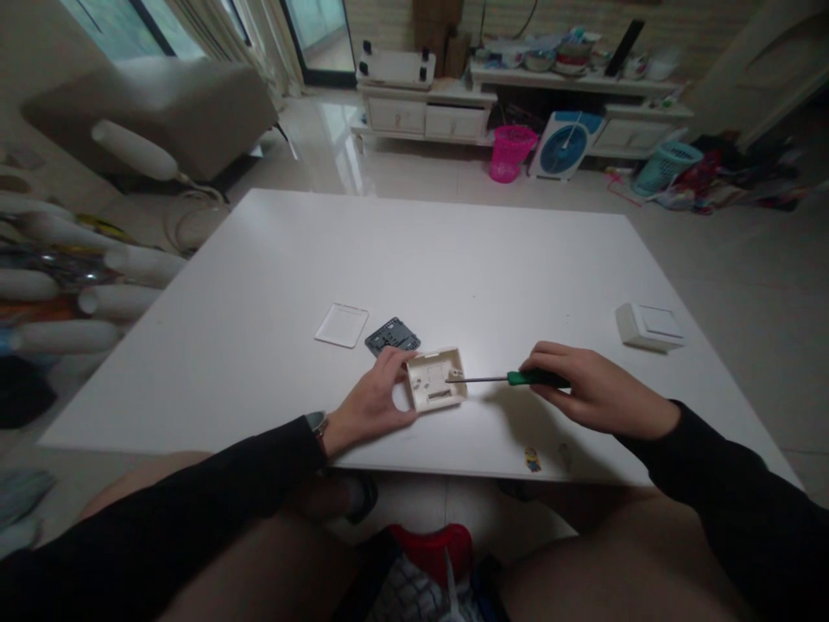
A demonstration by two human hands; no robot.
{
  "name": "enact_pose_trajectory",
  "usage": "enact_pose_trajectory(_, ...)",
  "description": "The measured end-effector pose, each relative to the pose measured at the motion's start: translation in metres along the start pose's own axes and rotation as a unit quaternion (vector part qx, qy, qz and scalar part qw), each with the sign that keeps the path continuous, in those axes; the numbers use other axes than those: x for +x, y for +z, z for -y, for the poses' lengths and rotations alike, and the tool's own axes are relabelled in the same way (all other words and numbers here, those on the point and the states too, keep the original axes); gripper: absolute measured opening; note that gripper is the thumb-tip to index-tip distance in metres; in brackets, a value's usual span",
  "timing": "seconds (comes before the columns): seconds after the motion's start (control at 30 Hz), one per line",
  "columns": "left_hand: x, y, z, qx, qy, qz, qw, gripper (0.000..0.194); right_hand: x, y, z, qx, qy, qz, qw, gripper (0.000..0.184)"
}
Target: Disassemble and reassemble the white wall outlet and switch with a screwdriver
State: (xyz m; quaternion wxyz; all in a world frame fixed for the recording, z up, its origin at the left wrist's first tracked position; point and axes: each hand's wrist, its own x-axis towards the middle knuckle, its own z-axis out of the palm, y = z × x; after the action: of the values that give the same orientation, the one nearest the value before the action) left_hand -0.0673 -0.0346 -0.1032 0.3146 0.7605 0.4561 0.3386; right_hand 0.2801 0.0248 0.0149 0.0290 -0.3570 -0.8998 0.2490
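From the head camera we look down on a white table (453, 250) with our two hands working near its close edge. Our left hand (370, 404) is curled around the left side of a small cream plastic housing (436, 377), thumb and fingers pinching its edge; the grip seems meant to keep the piece from sliding under sideways pressure. The housing lies flat with its hollow inner face up, between the two hands and touching only the left.

Our right hand (592, 390) is closed narrowly around the green handle of a small screwdriver (505, 377). The shaft runs nearly level toward the left hand, and its tip sits on the inside of the housing, probably at a screw or clip, though the view is too small to tell which. Held low and flat like this, the tool can work across the shallow box.

Just beyond the left hand lie a dark grey inner module (392, 335) and, beside it further left, a thin white square cover plate (342, 325), set apart from each other. Beyond the right hand and well off to its right sits a complete white wall switch (648, 326). A small sticker (532, 459) marks the table edge below the right hand.
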Motion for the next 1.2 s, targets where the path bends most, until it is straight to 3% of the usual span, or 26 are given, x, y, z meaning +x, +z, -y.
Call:
enact_pose_trajectory(0.37,0.006,-0.002,-0.007,-0.046,-0.069,-0.1,0.992,0.08,-0.002,-0.005,0.009,0.001,-0.014,-0.137,0.99,0.017)
enact_pose_trajectory(0.5,0.011,-0.011,-0.007,-0.097,-0.129,-0.136,0.978,0.078,0.001,-0.007,0.013,0.04,0.022,-0.202,0.978,0.018)
enact_pose_trajectory(0.57,0.011,-0.013,-0.009,-0.112,-0.122,-0.14,0.976,0.075,0.004,-0.004,0.014,0.084,0.065,-0.211,0.972,0.015)
enact_pose_trajectory(0.7,0.005,-0.011,-0.02,-0.028,-0.027,-0.1,0.994,0.081,0.013,0.014,0.019,0.223,0.162,-0.137,0.951,0.021)
enact_pose_trajectory(0.83,-0.007,-0.002,-0.03,0.013,0.042,-0.024,0.999,0.085,0.02,0.041,0.029,0.309,0.197,-0.091,0.926,0.042)
enact_pose_trajectory(0.97,-0.015,0.004,-0.032,0.026,0.064,0.009,0.998,0.09,0.024,0.062,0.03,0.305,0.198,-0.051,0.93,0.051)
enact_pose_trajectory(1.2,-0.016,0.006,-0.04,0.039,0.071,0.016,0.997,0.087,0.027,0.075,0.028,0.271,0.17,-0.015,0.947,0.033)
